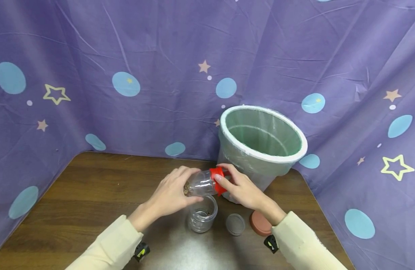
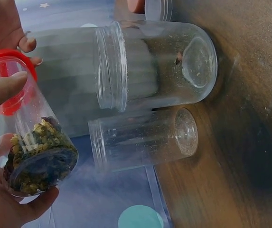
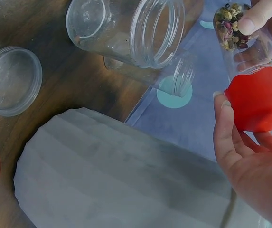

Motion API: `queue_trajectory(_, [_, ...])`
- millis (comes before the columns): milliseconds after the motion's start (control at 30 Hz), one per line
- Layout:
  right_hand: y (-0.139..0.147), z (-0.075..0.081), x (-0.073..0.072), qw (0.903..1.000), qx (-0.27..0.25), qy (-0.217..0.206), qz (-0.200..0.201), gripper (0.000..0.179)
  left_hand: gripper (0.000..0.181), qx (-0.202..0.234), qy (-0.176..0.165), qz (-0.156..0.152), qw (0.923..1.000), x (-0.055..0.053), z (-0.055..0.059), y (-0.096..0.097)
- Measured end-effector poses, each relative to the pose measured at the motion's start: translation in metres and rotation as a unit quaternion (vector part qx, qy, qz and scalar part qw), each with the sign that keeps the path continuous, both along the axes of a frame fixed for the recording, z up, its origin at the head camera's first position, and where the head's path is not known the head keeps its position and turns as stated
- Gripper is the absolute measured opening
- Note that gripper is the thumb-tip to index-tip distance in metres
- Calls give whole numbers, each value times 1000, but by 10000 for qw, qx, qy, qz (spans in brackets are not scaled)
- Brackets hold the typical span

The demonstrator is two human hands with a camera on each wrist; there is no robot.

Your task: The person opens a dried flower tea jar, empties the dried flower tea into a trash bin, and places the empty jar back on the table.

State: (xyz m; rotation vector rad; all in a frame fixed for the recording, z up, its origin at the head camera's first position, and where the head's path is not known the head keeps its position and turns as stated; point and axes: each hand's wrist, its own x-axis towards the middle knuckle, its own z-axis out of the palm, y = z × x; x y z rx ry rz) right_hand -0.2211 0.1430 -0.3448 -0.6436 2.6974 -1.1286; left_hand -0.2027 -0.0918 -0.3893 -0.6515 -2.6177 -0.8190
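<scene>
In the head view, my left hand (image 1: 172,191) grips the base end of a clear jar (image 1: 203,183), which lies tilted on its side in the air. Dried flower buds (image 3: 228,28) gather at that base end. Fingers and thumb of my right hand (image 1: 242,189) hold the red lid (image 3: 259,99) at the jar's other end. Below the held jar, a wide clear jar (image 1: 201,221) stands uncovered on the table, with a small dark bit (image 2: 178,58) inside. Beside it, a narrower clear jar (image 2: 140,137) shows in the wrist views.
A clear round lid (image 1: 235,224) and a pinkish-red lid (image 1: 260,223) lie on the wooden table (image 1: 92,195) at the right. Behind my right hand stands a large grey-green bucket (image 1: 261,165) with a white rim. A purple curtain (image 1: 153,112) hangs around the table.
</scene>
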Motion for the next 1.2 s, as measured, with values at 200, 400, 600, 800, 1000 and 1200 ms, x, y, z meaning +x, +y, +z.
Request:
queue_trajectory(200, [4, 0, -2, 9998, -138, -126, -120, 45, 76, 31, 1, -43, 10000, 0, 3, -4])
queue_trajectory(400, [9, 0, -3, 9992, -228, -257, -195, 46, 77, -32, -121, -33, 9999, -1, 6, -7])
queue_trajectory(600, [13, -1, -4, 9993, -239, -223, -195, 48, 79, -18, -218, -21, 9998, -2, 9, -9])
queue_trajectory(800, [15, -2, -5, 9995, -168, -173, -225, 50, 81, -20, -273, 18, 9996, -3, 11, -11])
queue_trajectory(1000, [18, -5, -6, 9997, -50, -117, -223, 50, 81, 44, -310, 36, 9995, -3, 13, -12])
queue_trajectory(1200, [19, -10, -8, 9996, 115, 99, -222, 53, 80, 58, -337, 24, 9994, -4, 14, -12])
